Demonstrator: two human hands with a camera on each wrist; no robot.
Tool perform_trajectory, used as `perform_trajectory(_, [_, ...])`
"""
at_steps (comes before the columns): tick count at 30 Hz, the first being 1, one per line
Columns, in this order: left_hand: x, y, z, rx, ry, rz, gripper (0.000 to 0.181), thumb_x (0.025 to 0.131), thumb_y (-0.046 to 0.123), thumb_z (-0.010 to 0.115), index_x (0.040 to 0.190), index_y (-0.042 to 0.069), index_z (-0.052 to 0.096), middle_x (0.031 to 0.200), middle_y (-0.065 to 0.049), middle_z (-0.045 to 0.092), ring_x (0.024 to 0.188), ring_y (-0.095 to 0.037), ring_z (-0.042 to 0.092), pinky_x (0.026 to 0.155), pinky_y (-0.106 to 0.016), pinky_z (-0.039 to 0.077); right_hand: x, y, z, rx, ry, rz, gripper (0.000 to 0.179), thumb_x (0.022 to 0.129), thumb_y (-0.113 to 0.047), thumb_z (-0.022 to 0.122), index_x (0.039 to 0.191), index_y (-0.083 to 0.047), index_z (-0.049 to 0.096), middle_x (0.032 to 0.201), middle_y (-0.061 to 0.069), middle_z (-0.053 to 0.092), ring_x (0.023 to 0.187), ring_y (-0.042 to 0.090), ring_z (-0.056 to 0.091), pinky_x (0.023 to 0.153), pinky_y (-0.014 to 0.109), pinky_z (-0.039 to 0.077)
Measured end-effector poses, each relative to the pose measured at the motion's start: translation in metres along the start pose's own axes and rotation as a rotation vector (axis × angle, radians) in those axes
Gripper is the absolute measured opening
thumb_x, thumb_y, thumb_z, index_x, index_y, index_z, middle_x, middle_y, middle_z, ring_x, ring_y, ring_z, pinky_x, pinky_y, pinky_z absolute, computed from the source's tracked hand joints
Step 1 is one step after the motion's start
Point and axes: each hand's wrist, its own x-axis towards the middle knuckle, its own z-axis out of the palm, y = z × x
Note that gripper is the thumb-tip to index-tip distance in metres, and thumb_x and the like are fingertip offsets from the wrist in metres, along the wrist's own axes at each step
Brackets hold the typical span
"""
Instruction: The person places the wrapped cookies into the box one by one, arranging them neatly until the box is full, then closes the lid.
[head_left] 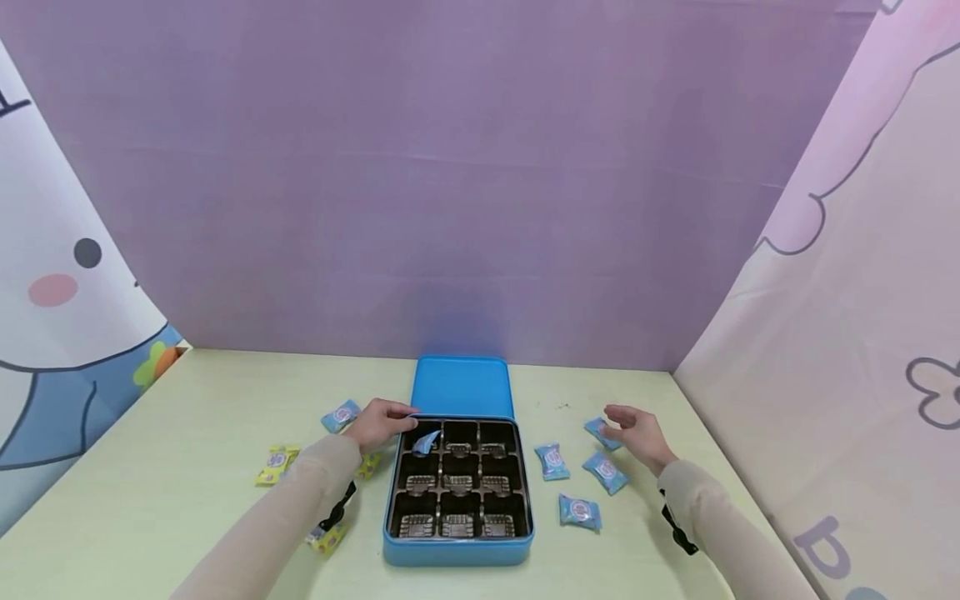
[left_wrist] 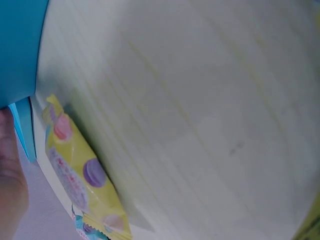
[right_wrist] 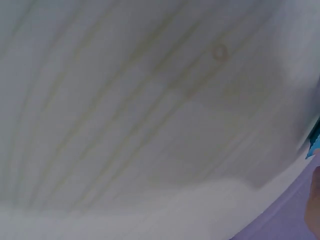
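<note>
A blue tin box (head_left: 459, 552) with a dark tray of square compartments stands open, its lid (head_left: 463, 386) laid back behind it. One blue candy packet (head_left: 426, 443) sits tilted in the back left compartment. My left hand (head_left: 381, 425) grips the tin's back left corner, thumb over the rim; the left wrist view shows only part of that hand (left_wrist: 10, 175). On the right, my right hand (head_left: 641, 435) is over a blue candy packet (head_left: 597, 428), thumb and fingers apart. In the right wrist view a blue packet corner (right_wrist: 314, 146) shows near the fingers.
More blue packets lie right of the tin: one close beside it (head_left: 552, 462), one below my right hand (head_left: 606, 472), one nearer the front (head_left: 580, 512). Left lie a blue packet (head_left: 340, 416) and yellow packets (head_left: 276, 464), partly behind my left arm. A purple backdrop (head_left: 465, 183) stands behind.
</note>
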Motion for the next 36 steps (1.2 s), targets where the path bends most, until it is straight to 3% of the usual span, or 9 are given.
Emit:
perform_trajectory(8, [0.003, 0.001, 0.003, -0.016, 0.032, -0.077, 0.03, 0.088, 0.02, 0.061, 0.115, 0.007, 0.065, 0.119, -0.016, 0.06, 0.113, -0.033, 0.053, 0.091, -0.045, 0.048, 0.002, 0.005, 0.006, 0.006, 0.007, 0.041, 0.058, 0.086, -0.015, 0.064, 0.136, 0.002, 0.039, 0.139, 0.024, 0.039, 0.131, 0.041, 0.032, 0.107, 0.049, 0.031])
perform_trajectory(14, [0.005, 0.003, 0.004, 0.011, 0.044, -0.079, 0.029, 0.089, 0.019, 0.06, 0.114, 0.007, 0.065, 0.119, -0.015, 0.06, 0.113, -0.033, 0.053, 0.09, -0.045, 0.048, 0.003, 0.01, 0.01, -0.01, 0.025, 0.064, 0.064, 0.081, -0.015, 0.07, 0.135, 0.003, 0.04, 0.138, 0.024, 0.041, 0.128, 0.04, 0.037, 0.105, 0.048, 0.033])
perform_trajectory(21, [0.008, -0.005, 0.004, -0.005, 0.034, -0.073, 0.03, 0.088, 0.021, 0.061, 0.114, 0.007, 0.066, 0.118, -0.015, 0.061, 0.112, -0.033, 0.054, 0.089, -0.045, 0.048, 0.001, 0.016, 0.013, -0.04, 0.043, 0.022, 0.061, 0.079, -0.012, 0.071, 0.132, 0.004, 0.045, 0.133, 0.023, 0.047, 0.122, 0.038, 0.044, 0.102, 0.047, 0.038])
perform_trajectory(36, [0.007, -0.004, 0.006, 0.0, 0.05, -0.088, 0.029, 0.088, 0.02, 0.061, 0.114, 0.007, 0.066, 0.117, -0.015, 0.061, 0.112, -0.033, 0.055, 0.09, -0.045, 0.048, 0.0, 0.014, 0.012, -0.154, 0.035, -0.046, 0.054, 0.078, -0.003, 0.069, 0.127, 0.008, 0.048, 0.129, 0.025, 0.05, 0.12, 0.041, 0.046, 0.1, 0.049, 0.038])
